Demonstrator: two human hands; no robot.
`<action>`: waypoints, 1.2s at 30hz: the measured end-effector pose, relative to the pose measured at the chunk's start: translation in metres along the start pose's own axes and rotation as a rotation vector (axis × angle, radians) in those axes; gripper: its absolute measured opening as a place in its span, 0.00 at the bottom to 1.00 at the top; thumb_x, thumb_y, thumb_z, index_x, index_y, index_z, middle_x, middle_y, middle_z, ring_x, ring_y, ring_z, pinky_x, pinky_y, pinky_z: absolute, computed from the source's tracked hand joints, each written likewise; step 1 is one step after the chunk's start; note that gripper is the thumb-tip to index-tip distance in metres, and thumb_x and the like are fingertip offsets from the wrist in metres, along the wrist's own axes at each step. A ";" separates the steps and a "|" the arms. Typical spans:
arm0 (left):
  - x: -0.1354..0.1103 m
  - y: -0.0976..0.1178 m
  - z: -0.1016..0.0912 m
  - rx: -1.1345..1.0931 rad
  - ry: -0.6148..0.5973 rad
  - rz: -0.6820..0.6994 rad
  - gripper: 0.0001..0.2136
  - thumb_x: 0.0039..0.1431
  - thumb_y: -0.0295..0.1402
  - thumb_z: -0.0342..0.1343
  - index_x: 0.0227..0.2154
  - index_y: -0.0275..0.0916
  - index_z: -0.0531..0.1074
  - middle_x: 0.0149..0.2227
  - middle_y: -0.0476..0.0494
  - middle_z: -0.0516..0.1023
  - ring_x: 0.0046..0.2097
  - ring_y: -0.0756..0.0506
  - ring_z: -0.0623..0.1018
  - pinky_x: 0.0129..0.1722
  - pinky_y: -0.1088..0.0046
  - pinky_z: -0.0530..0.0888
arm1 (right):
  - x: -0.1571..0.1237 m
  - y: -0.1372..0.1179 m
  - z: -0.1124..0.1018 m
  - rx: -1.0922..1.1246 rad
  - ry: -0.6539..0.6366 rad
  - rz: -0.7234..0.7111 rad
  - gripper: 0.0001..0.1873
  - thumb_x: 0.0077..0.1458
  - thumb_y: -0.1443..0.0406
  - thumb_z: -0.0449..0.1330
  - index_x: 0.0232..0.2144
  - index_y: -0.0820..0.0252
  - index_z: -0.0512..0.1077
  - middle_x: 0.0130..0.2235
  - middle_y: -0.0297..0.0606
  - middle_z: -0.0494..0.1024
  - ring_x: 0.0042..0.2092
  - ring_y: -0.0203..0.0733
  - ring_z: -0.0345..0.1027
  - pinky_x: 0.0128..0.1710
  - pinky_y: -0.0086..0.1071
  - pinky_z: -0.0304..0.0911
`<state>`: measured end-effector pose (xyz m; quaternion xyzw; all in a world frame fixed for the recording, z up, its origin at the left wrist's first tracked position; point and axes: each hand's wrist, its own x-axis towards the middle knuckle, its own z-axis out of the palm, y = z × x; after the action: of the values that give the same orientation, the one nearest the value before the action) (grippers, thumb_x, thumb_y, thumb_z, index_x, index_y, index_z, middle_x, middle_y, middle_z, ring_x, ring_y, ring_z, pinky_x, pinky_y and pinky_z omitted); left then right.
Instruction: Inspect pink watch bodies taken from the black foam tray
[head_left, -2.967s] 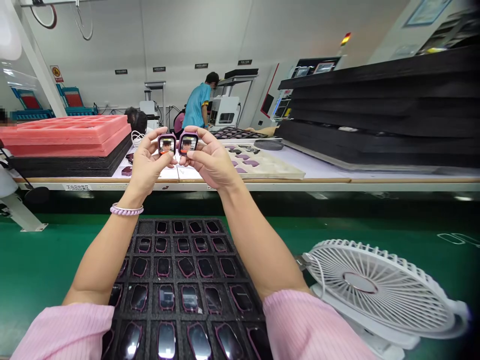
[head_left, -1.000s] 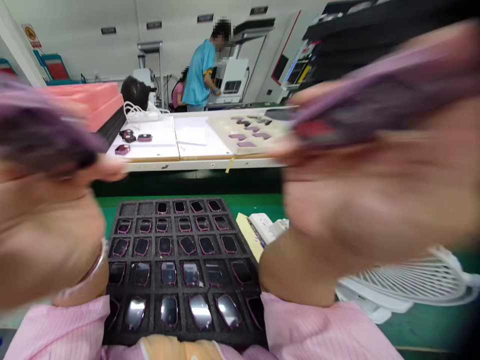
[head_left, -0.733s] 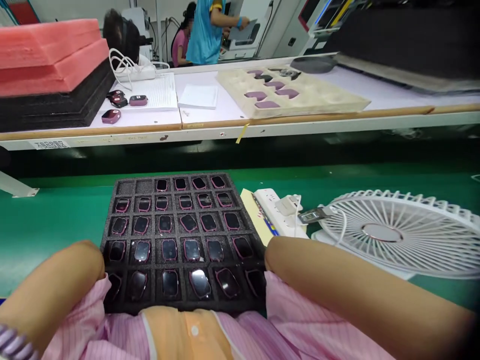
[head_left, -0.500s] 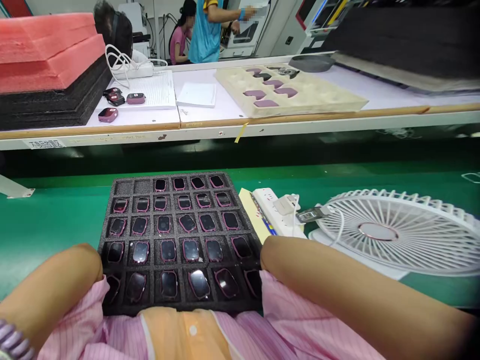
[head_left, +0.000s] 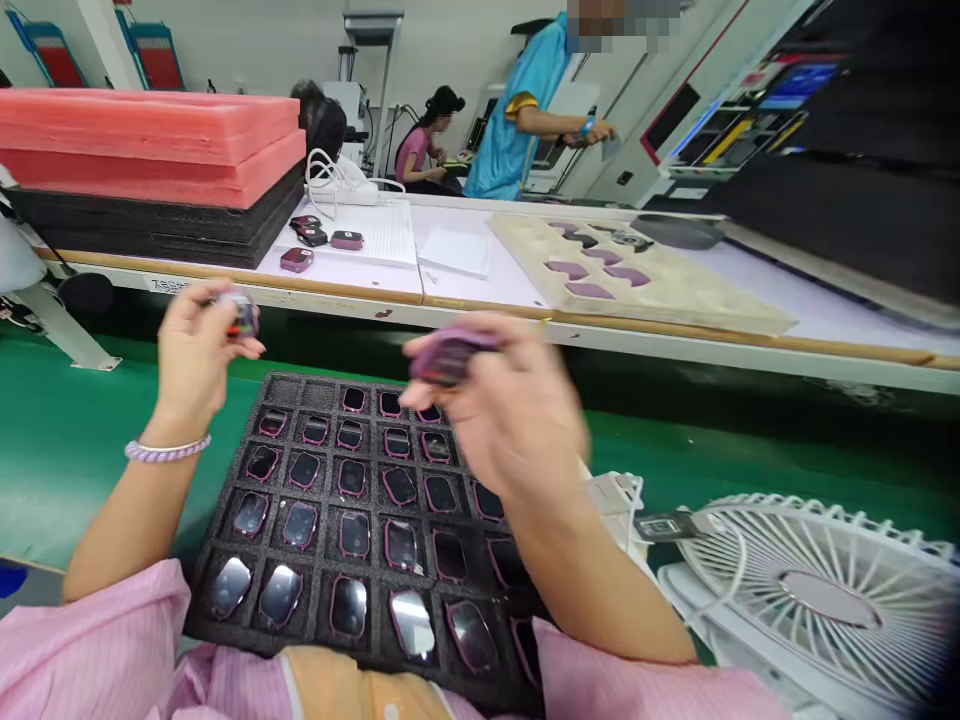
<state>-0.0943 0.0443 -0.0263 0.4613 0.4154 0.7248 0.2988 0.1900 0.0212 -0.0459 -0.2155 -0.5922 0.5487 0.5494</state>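
Observation:
My left hand (head_left: 196, 358) is raised over the left edge of a black foam tray (head_left: 300, 385), its fingers pinched on a small purple watch body (head_left: 241, 315). Blurred by motion, my right hand (head_left: 504, 412) hovers over the tray's far right part and grips a second purple watch body (head_left: 447, 356). The tray lies on the green belt in front of me; most of its cells hold dark-screened purple watch bodies (head_left: 352, 530), and two cells at the far left corner are vacant.
A white fan (head_left: 825, 590) lies flat at the right, with a power strip (head_left: 611, 495) beside it. Across the belt, a bench holds pink and black foam stacks (head_left: 150, 160), loose watches (head_left: 296, 259) and a beige tray (head_left: 675, 290). Two people work beyond.
Both hands were held up together with the two watches, then swept close past the camera and out of view. They are back in view now, apart, lower over the tray.

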 end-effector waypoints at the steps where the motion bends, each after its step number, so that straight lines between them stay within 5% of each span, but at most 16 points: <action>1: -0.002 -0.015 0.002 0.053 -0.046 -0.097 0.19 0.47 0.38 0.70 0.41 0.41 0.73 0.31 0.52 0.79 0.24 0.51 0.76 0.20 0.76 0.74 | 0.009 0.012 0.004 0.027 -0.011 0.063 0.20 0.65 0.51 0.69 0.50 0.55 0.72 0.45 0.39 0.80 0.35 0.40 0.77 0.34 0.32 0.76; 5: -0.016 -0.069 -0.005 0.197 -0.299 -0.342 0.27 0.44 0.35 0.70 0.49 0.38 0.70 0.34 0.51 0.79 0.25 0.53 0.76 0.25 0.78 0.75 | 0.039 0.077 0.011 0.080 -0.019 0.427 0.25 0.49 0.60 0.77 0.43 0.58 0.69 0.34 0.33 0.80 0.24 0.33 0.72 0.22 0.21 0.64; 9: -0.019 -0.107 -0.021 0.258 -0.383 -0.423 0.33 0.48 0.30 0.65 0.59 0.36 0.65 0.40 0.47 0.78 0.29 0.51 0.80 0.32 0.72 0.80 | 0.051 0.127 0.010 0.072 -0.069 0.607 0.21 0.52 0.68 0.69 0.47 0.59 0.68 0.39 0.41 0.82 0.30 0.39 0.79 0.29 0.27 0.74; 15: -0.012 -0.152 -0.048 0.438 -0.398 -0.378 0.31 0.58 0.31 0.60 0.65 0.34 0.62 0.45 0.40 0.78 0.39 0.45 0.81 0.46 0.60 0.81 | 0.058 0.160 0.013 -0.125 -0.177 0.592 0.35 0.49 0.74 0.63 0.59 0.57 0.61 0.43 0.38 0.78 0.36 0.41 0.80 0.39 0.35 0.78; 20: -0.010 -0.169 -0.064 0.723 -0.494 -0.237 0.27 0.57 0.36 0.66 0.60 0.40 0.74 0.47 0.38 0.79 0.57 0.33 0.72 0.64 0.47 0.68 | 0.070 0.178 0.018 -0.560 -0.234 0.454 0.29 0.55 0.71 0.65 0.59 0.59 0.67 0.50 0.43 0.74 0.49 0.49 0.74 0.56 0.50 0.70; 24: -0.010 -0.171 -0.069 0.896 -0.604 -0.167 0.25 0.59 0.42 0.65 0.59 0.42 0.76 0.55 0.36 0.74 0.61 0.31 0.68 0.67 0.47 0.62 | 0.071 0.181 0.023 -0.944 -0.269 0.357 0.25 0.56 0.66 0.73 0.55 0.59 0.76 0.63 0.51 0.65 0.66 0.63 0.56 0.67 0.58 0.53; 30: -0.010 -0.147 -0.060 1.106 -0.663 -0.110 0.33 0.63 0.50 0.59 0.67 0.37 0.69 0.59 0.31 0.68 0.61 0.28 0.66 0.63 0.46 0.65 | 0.070 0.142 0.008 -1.298 -0.341 0.339 0.27 0.66 0.59 0.69 0.65 0.54 0.72 0.66 0.49 0.64 0.66 0.59 0.56 0.62 0.47 0.56; 33: -0.007 -0.129 -0.032 1.163 -0.710 -0.049 0.27 0.66 0.48 0.56 0.64 0.40 0.72 0.58 0.32 0.69 0.60 0.30 0.67 0.62 0.49 0.66 | 0.073 0.111 -0.014 -1.466 -0.277 0.351 0.22 0.73 0.62 0.61 0.66 0.56 0.71 0.65 0.50 0.67 0.66 0.58 0.57 0.62 0.47 0.54; 36: -0.006 -0.121 0.013 1.180 -0.828 0.001 0.17 0.66 0.45 0.58 0.50 0.43 0.82 0.51 0.36 0.76 0.56 0.33 0.71 0.61 0.54 0.66 | 0.070 0.093 -0.032 -1.617 -0.260 0.429 0.14 0.72 0.64 0.61 0.54 0.63 0.81 0.57 0.56 0.74 0.62 0.64 0.61 0.61 0.52 0.52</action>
<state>-0.0742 0.1007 -0.1320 0.7830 0.5902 0.1453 0.1323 0.1643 0.1232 -0.1061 -0.5850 -0.8072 0.0691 0.0377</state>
